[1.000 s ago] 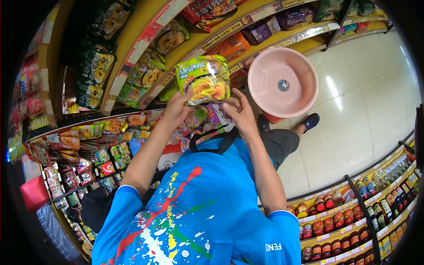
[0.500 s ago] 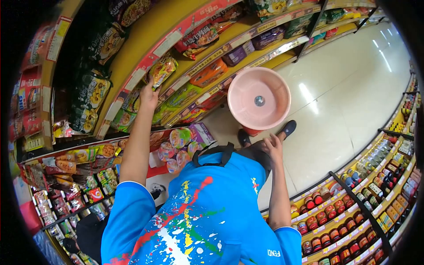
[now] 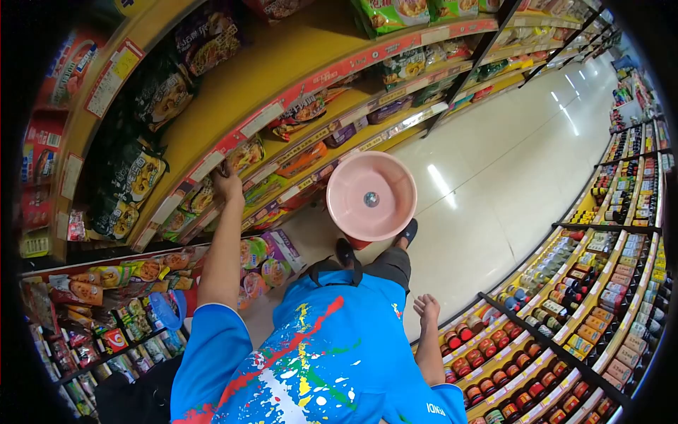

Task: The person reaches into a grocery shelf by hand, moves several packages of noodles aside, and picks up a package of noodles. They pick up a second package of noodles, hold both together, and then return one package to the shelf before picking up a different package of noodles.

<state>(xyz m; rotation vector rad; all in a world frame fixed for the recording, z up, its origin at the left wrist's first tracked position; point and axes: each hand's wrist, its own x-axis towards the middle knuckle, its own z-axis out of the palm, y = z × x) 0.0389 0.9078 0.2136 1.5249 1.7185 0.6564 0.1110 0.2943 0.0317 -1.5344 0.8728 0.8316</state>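
My left hand [image 3: 227,184] is stretched up to a yellow shelf [image 3: 212,159], its fingers against the noodle packs [image 3: 246,152] behind the price strip. The fingers are partly hidden, so its grip is unclear. My right hand [image 3: 426,309] hangs by my hip with fingers spread and nothing in it. A round pink basin [image 3: 371,196] sits low in front of my feet.
Yellow shelves of noodle packs [image 3: 304,106] curve along my left, with cup noodles [image 3: 265,265] on a lower display. Jars and bottles [image 3: 565,311] fill the shelves on my right. A glossy tiled aisle [image 3: 508,162] runs ahead.
A second ago both hands held a green noodle pack. My left hand then carried it up to the shelf. My right hand let go and dropped to my side.
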